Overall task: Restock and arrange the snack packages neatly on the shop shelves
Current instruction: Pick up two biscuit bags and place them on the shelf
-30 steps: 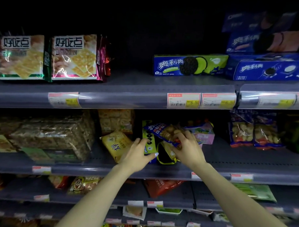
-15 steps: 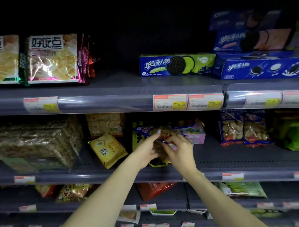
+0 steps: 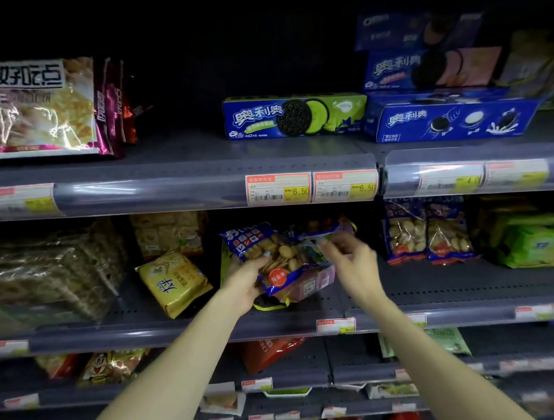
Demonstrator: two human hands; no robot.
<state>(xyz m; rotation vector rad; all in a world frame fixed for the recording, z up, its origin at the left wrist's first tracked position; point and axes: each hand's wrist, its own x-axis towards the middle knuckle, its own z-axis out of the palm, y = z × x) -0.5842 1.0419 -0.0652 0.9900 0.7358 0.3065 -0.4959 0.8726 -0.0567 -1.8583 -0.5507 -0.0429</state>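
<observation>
Landmark: the price tag (image 3: 278,189) reading 6.50 on the upper shelf rail.

Progress, judged from the layout: partway. Directly below the tag, on the middle shelf (image 3: 424,289), a jumble of packs was not yet squared up. Above the tag, a green-and-blue cookie box (image 3: 294,116) lay flat and facing front; up and right of the tag, more blue boxes (image 3: 448,117) were stacked in order. Down and right of the tag, two matching biscuit bags (image 3: 428,235) stood upright side by side. Down and left of it, a yellow pack (image 3: 174,281) lay tilted, apparently also needing straightening.

Hands: left hand (image 3: 245,280) grasped the blue biscuit bag (image 3: 269,257) from beneath, thumb on its front; the bag was tilted and lifted off the pile. Right hand (image 3: 351,264) was just right of the bag, fingers bent toward a crumpled wrapper (image 3: 312,243); blurred, so I could not tell whether it pinched anything.

Contents: the bag's clear window showed small round biscuits. A pink box (image 3: 313,283) sat under the bag; contents not visible.

Remaining, in my estimate: seat this bag beside its twins, then tidy the pile.
</observation>
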